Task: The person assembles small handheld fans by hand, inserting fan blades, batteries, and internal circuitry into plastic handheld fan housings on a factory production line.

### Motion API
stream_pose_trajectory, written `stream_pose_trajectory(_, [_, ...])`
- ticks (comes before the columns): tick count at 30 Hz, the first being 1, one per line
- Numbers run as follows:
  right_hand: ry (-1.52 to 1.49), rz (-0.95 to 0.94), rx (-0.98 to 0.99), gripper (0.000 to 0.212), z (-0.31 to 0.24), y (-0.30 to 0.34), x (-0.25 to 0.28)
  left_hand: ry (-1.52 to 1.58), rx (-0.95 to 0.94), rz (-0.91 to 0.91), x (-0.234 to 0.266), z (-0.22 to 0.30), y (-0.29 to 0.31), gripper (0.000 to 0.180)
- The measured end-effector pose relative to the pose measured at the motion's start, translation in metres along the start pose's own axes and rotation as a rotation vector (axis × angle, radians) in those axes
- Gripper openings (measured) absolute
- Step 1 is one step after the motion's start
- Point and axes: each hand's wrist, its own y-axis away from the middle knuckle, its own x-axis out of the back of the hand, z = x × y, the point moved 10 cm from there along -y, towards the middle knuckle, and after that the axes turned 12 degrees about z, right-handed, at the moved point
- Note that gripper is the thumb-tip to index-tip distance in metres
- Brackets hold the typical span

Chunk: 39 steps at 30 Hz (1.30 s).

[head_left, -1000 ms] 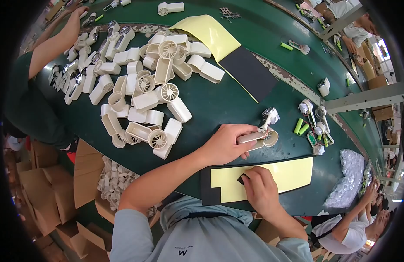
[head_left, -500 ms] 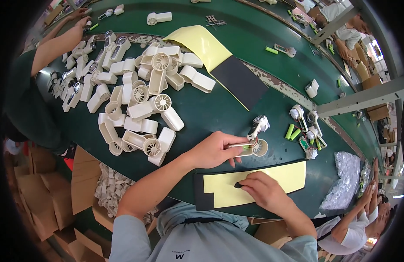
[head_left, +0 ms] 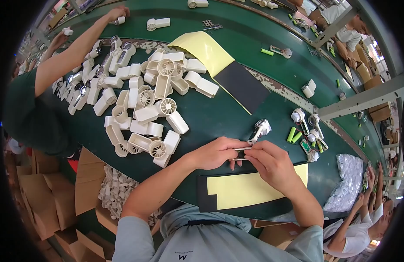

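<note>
My left hand (head_left: 216, 153) is closed around a cream handheld-fan housing (head_left: 242, 149), mostly hidden by fingers. A white motor head (head_left: 260, 128) sticks out beyond its far side. My right hand (head_left: 274, 162) meets it from the right, fingertips pinched at the housing's opening. Between the hands a small dark foam piece (head_left: 241, 153) shows in part. Just below them lies a black foam sheet with yellow backing (head_left: 250, 192), its left end notched.
Many cream fan housings (head_left: 147, 115) are heaped to the left. Farther off lies another yellow-and-black sheet (head_left: 241, 85). Motor parts with green batteries (head_left: 293, 135) and a clear plastic bag (head_left: 343, 181) are at right. A co-worker's arm (head_left: 75, 61) reaches across at far left.
My right hand has gone from above the yellow-backed sheet up to the housing, bringing the dark foam piece along. The co-worker's arm at far left has stretched farther over the green belt.
</note>
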Motion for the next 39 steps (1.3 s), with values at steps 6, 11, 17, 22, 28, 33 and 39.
stream_pose_trajectory(6, [0.031,-0.017,0.033,0.023,-0.001,-0.001,-0.004,-0.051,0.017,-0.017,0.002,-0.004,0.001,0.053])
stream_pose_trajectory(11, [0.035,-0.035,0.043,0.020,0.000,-0.002,-0.008,-0.021,-0.005,-0.016,0.002,-0.003,0.001,0.047])
stream_pose_trajectory(17, [0.007,-0.029,0.014,0.017,0.004,-0.002,-0.010,-0.087,-0.058,0.028,0.002,-0.005,-0.003,0.049])
stream_pose_trajectory(22, [0.001,-0.024,-0.031,0.016,0.005,-0.001,-0.007,-0.120,-0.032,0.094,0.009,-0.010,-0.005,0.049])
stream_pose_trajectory(28, [-0.247,0.366,-0.433,0.027,0.076,0.021,0.057,0.070,0.019,0.068,0.009,-0.004,-0.004,0.050])
stream_pose_trajectory(33, [-0.513,0.228,-0.525,0.039,0.102,0.024,0.007,0.043,0.064,0.144,0.010,-0.012,-0.004,0.038])
stream_pose_trajectory(39, [-0.827,-0.159,-0.599,0.053,0.092,0.007,-0.031,0.186,-0.103,0.042,0.000,0.024,0.009,0.038])
